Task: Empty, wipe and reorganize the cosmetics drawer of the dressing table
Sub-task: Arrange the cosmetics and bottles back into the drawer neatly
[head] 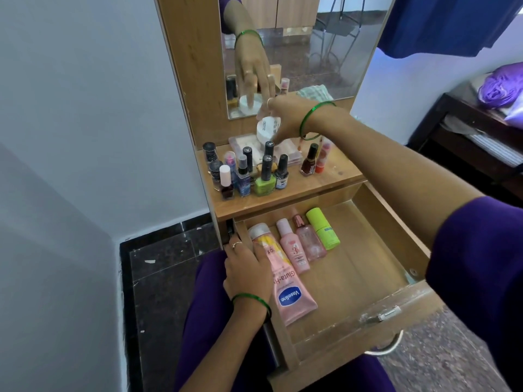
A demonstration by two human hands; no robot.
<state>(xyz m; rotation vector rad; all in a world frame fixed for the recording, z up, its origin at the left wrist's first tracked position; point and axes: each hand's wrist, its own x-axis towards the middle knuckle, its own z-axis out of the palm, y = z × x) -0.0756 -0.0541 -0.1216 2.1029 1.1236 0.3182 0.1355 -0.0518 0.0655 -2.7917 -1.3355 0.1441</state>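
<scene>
The wooden drawer (376,230) is pulled open below the dressing table top (319,182). Along its left side lie a pink Vaseline tube (288,290), a pink lotion bottle (293,247), a clear pink bottle (310,239) and a lime green bottle (322,227). My left hand (247,268) rests on the drawer's left wall, beside the tube. My right hand (285,120) is above the table top, gripping a round white compact (267,128) over a clear palette box (246,144). Several nail polish bottles (264,176) and lipsticks stand on the top.
A mirror (297,52) rises behind the table top and reflects my hand. A folded checked cloth (314,91) shows in the mirror. A grey wall is at the left, dark floor tiles below. A dark bed frame (475,128) stands at the right.
</scene>
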